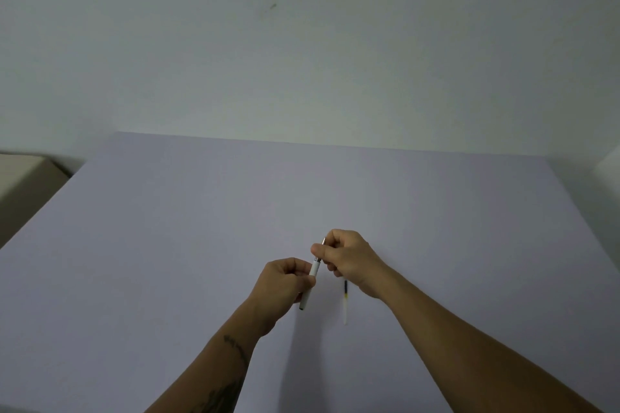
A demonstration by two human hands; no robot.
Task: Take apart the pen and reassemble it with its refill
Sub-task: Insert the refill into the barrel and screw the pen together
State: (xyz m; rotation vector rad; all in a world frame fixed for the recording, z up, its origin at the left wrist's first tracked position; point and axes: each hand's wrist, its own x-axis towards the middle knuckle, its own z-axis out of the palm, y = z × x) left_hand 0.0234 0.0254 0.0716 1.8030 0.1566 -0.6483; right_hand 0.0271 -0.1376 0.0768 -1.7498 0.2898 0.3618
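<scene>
head | left hand wraps the white pen, held slanted above the table's middle | right hand pinches the pen's metal tip | refill lies on the table just beside the right wrist | table pale purple, wall plain white

The pale surface lies bare on the left, the right and the far side, open to a hand from any of those. Near the middle, the refill lies flat just beside the right hand and the left hand.
</scene>
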